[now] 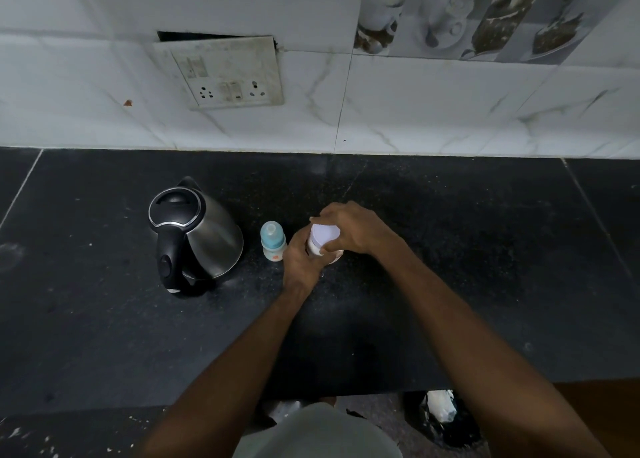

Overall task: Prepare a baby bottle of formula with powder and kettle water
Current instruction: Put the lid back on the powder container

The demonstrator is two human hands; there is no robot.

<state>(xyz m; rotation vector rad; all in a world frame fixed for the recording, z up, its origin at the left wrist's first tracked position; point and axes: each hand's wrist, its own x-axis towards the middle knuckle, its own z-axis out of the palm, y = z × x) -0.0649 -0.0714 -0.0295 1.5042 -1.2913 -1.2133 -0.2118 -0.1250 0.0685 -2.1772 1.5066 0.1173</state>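
A: Where's the powder container [323,238]?
B: Mid-counter; the left hand [300,262] grips its body, the right hand [349,231] curls round its white lid.
A: Neighbours?
B: The baby bottle [273,241] stands just beside at nine o'clock, teat on, contents unclear; the kettle [194,236] is beyond, lid closed.
A: Room?
B: The dark counter [467,250] lies open at three o'clock; the tiled wall [415,111] bounds twelve.

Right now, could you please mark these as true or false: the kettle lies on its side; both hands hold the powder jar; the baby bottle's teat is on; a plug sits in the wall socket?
1. The kettle lies on its side. False: it stands upright on the counter.
2. The left hand and right hand both hold the powder jar. True.
3. The baby bottle has its teat on. True.
4. A plug sits in the wall socket. False: nothing is plugged in.
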